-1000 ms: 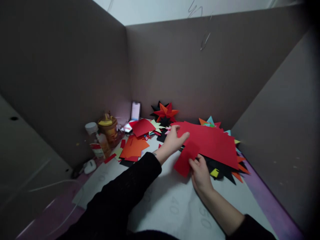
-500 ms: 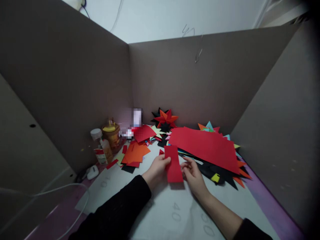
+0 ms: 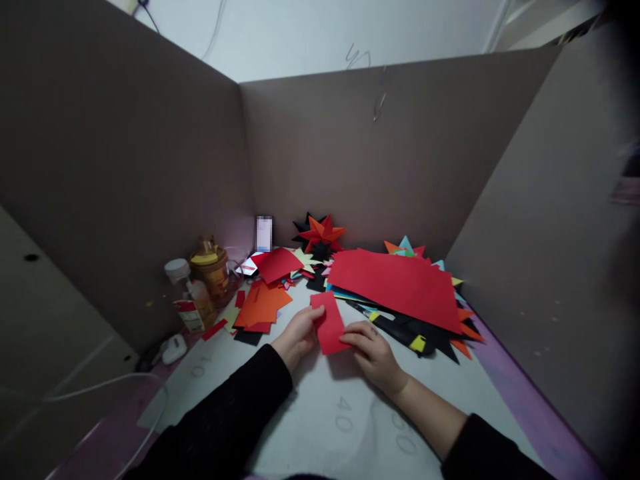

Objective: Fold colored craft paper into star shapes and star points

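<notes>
A small rectangle of red paper (image 3: 329,325) is held between my two hands above the white mat (image 3: 300,433). My left hand (image 3: 300,333) pinches its left edge, thumb on top and the other fingers hidden beneath. At its lower right corner, my right hand (image 3: 373,353) grips the paper between thumb and fingers. Just beyond my right hand lies a black paper cutter (image 3: 400,331) with yellow parts. Behind it is a stack of large red paper sheets (image 3: 395,280), with other colours showing underneath.
Orange and red paper pieces (image 3: 261,305) lie to the left. Farther left stand a capped bottle (image 3: 193,300), a brown jar (image 3: 213,270) and a white charger-like object (image 3: 174,348) near a cable. Folded paper stars (image 3: 320,232) rest against the back panel (image 3: 340,153). A phone (image 3: 264,233) leans in the corner.
My right hand has closed on the red paper's lower right corner; before, its fingers were apart beside the paper. The paper has tilted. The whole view has shifted slightly.
</notes>
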{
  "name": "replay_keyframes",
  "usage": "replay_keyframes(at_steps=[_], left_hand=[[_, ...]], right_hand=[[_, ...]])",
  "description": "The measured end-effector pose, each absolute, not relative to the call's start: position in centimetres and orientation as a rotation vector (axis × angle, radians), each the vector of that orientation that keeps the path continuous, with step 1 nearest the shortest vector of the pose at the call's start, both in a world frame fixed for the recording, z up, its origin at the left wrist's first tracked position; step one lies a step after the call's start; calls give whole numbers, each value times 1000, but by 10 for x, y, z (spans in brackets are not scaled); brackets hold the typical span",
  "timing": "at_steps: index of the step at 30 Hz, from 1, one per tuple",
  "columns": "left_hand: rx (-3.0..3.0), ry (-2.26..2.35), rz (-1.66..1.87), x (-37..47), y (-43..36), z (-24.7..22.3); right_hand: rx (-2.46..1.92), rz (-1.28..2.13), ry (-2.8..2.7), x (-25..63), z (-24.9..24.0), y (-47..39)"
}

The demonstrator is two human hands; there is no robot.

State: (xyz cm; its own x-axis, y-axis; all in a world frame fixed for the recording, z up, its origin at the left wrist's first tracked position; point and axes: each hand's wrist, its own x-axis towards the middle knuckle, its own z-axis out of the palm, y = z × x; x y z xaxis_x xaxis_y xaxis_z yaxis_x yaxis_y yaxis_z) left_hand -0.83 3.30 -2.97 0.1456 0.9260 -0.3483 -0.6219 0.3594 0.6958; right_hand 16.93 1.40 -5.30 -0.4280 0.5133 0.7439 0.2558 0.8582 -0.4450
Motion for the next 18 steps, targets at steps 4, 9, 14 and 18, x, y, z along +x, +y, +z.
replay_keyframes(at_steps=[4,9,14,18], left_hand=[[621,863,1185,-9,31,-30],[816,793,1082,-2,27,-33],[933,841,970,4,25,-35],[1062,916,1027,5,21,-30]], right_hand=[[-639,575,-1970,165,-51,12],[-975,877,-1484,160,-56,19],[-943,1073,-1187,157,-63,28],[-981,1109,-1136,159,-66,31]])
